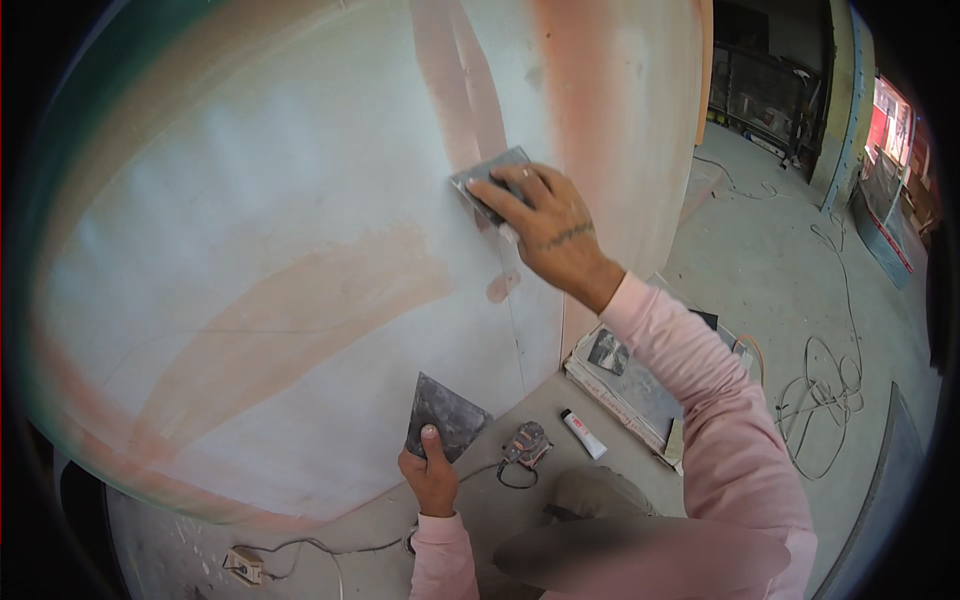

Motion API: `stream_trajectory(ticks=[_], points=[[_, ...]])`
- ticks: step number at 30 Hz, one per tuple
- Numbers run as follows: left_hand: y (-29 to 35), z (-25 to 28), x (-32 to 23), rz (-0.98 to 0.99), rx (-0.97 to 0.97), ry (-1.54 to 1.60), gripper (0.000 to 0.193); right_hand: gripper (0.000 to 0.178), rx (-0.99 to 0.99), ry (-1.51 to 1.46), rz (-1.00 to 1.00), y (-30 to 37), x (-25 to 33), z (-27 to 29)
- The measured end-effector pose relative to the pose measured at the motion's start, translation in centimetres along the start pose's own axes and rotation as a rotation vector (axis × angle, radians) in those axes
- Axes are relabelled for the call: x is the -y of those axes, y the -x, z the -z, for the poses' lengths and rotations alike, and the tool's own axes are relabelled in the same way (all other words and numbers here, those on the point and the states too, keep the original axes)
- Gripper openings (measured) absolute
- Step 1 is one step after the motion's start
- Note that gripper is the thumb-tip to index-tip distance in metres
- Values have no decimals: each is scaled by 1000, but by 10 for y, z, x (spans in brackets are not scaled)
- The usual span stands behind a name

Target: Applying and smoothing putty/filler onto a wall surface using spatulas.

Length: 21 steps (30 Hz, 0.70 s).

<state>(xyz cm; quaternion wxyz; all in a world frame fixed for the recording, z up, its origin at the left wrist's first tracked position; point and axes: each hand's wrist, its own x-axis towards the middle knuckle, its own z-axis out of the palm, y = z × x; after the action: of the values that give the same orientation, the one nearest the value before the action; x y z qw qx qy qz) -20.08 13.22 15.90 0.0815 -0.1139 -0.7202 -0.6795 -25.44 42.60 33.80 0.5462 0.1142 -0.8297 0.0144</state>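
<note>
A large, curved whitish panel (pixel 320 150) stands before me, marked with pinkish filler streaks (pixel 465 85). Against its upper part, my right hand (pixel 560 235) presses a flat dark grey filler spreader (pixel 506 160) at the lower end of one streak. A small round filler patch (pixel 503 287) shows below it. Lower down, my left hand (pixel 433 482) grips a second dark, squarish filler spreader (pixel 450 415), thumb on its smeared face. A broad beige filler band (pixel 290 300) curves across the panel's lower left.
On the floor lie a corded sander (pixel 527 440), a white tube with a dark cap (pixel 583 433) and a flat box (pixel 640 385) with a smeared plate on top. A power socket block (pixel 243 566) sits lower left; a tangled cable (pixel 820 395) lies right.
</note>
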Motion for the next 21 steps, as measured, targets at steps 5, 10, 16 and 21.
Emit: stream_trajectory(ticks=[5, 10, 16, 21], points=[[-2, -14, -16, -83, -133, 70, 48, 56, 103, -34, -57, 16, -1, -9], [1, -5, -19, -81, -49, 33, 43, 59, 130, -85, -122, 66, 10, -33], [3, 2, -16, -72, -81, 19, 42, 64, 179, -104, -144, 109, 11, -53], [-1, -5, -16, -143, -161, 41, 50, 67, 225, -117, -151, 131, 10, -60]])
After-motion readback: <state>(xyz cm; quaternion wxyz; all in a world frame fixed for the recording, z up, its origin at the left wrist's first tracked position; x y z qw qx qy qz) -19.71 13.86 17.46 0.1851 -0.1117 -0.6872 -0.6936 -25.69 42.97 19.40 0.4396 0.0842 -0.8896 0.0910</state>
